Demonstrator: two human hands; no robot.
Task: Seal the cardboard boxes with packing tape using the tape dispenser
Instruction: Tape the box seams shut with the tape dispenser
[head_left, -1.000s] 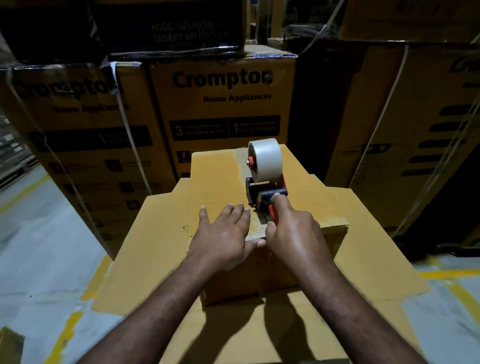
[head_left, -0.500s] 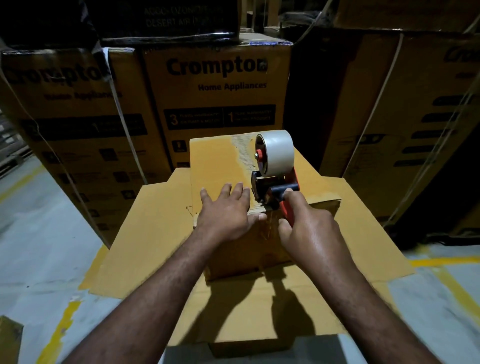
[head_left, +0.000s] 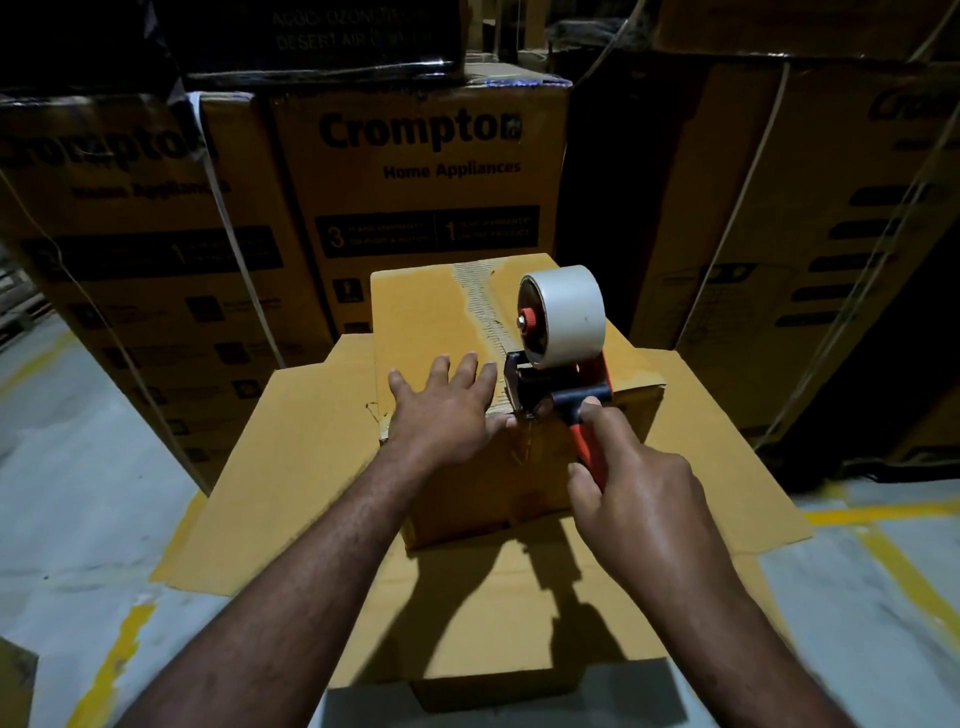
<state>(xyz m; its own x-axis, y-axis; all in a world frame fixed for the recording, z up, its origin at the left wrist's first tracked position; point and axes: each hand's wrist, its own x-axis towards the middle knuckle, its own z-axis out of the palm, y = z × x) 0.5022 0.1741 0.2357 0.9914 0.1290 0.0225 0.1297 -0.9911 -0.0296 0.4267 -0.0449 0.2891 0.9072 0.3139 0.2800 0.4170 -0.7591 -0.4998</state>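
While my left hand (head_left: 441, 410) lies flat on the top of the small cardboard box (head_left: 415, 312), fingers straight and spread, its thumb reaches to the near edge beside the seam (head_left: 480, 306). That hand grips nothing; it only presses the box down onto the flattened cardboard (head_left: 301, 467) beneath. The seam runs up the middle of the top to the far edge, rough and torn-looking, and I can make out no fresh tape on it.

Just right of my thumb, the tape dispenser (head_left: 550, 387) sits with its mouth at the near edge of the box, on the seam line, the white roll (head_left: 569, 317) standing above. My right hand (head_left: 639, 499) is curled round the orange handle (head_left: 589, 447), the forefinger stretched up toward the black frame.

I judge this to be the start of a strip, with the tape end being anchored over the near edge. Next, the dispenser should travel straight along the seam to the far edge, mouth pressed firmly down, while the flat hand stops the box from sliding or tipping.
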